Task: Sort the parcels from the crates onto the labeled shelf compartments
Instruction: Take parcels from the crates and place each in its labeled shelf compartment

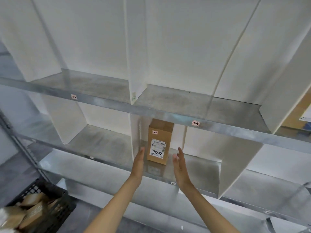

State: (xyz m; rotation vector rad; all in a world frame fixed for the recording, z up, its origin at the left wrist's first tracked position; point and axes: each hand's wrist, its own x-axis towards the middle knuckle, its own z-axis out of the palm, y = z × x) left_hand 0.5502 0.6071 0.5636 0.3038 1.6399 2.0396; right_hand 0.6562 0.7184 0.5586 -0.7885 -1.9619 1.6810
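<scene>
A tall brown cardboard parcel (159,142) stands upright on the second metal shelf (198,170), close to the white divider on its left. It carries a white shipping label and a small pink tag. My left hand (138,163) is flat and open just left of the parcel, a little nearer to me. My right hand (180,165) is open to the right of it. Neither hand touches the parcel. A black plastic crate (50,204) with several tan padded parcels sits at the bottom left.
The upper metal shelf (168,115) has small pink labels (195,123) on its front edge. White divider panels (239,165) split the shelves into compartments. Another cardboard box (297,115) shows at the far right. The grey floor lies beneath.
</scene>
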